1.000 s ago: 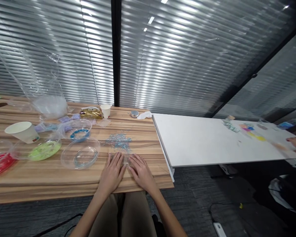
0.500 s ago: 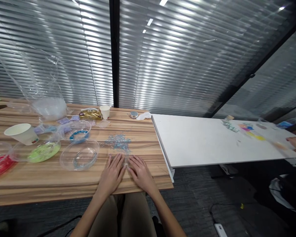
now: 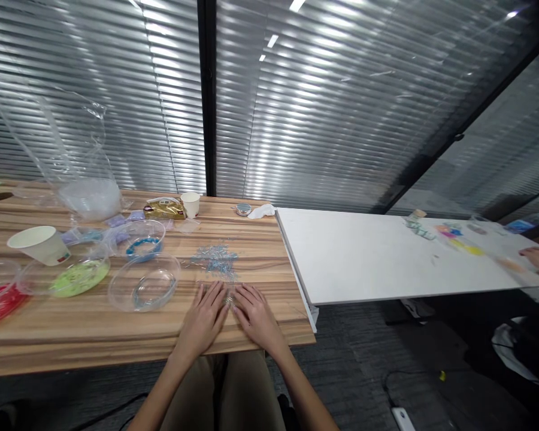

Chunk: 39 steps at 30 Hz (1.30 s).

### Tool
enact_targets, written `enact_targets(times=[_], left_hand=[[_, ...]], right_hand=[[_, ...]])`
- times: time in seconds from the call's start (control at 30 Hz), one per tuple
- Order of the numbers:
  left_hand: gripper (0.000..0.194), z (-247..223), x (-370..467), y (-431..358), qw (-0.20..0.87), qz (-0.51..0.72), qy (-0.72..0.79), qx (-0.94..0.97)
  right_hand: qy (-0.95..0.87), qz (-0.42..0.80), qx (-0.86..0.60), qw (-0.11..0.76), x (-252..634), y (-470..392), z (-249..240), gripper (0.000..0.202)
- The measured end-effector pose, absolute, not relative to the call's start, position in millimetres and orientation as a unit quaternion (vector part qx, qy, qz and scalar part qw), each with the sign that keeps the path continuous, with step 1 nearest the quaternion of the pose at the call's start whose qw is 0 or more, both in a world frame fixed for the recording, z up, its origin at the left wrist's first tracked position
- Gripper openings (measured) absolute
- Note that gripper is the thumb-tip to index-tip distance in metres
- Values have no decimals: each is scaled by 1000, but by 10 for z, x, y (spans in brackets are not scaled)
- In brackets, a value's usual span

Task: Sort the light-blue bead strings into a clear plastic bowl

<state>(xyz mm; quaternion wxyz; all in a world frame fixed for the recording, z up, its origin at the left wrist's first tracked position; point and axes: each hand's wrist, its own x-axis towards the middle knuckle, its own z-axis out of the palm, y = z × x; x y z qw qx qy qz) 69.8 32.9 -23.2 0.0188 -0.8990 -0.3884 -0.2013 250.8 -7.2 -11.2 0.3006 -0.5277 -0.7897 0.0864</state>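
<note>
Hands rest low in the frame's centre on the wooden table (image 3: 94,335): left hand (image 3: 203,320) and right hand (image 3: 257,317) lie flat, fingers spread and released, fingertips meeting at the blue-and-clear bead pile (image 3: 215,261); an empty clear bowl (image 3: 144,281) sits just left.

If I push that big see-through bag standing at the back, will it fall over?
Probably. The clear bag looks thin and floppy, with white stuff only at its bottom, so its tall top would likely crumple. It seems light, so it might slide along the wooden table.
</note>
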Motion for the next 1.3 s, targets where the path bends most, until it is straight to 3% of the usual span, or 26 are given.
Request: enact_targets(times=[1.3], left_hand=[[41,-243,691,328,-7,-200,-394,-897]], right_hand=[[-794,64,-527,295,2500,-71,-66,34]])
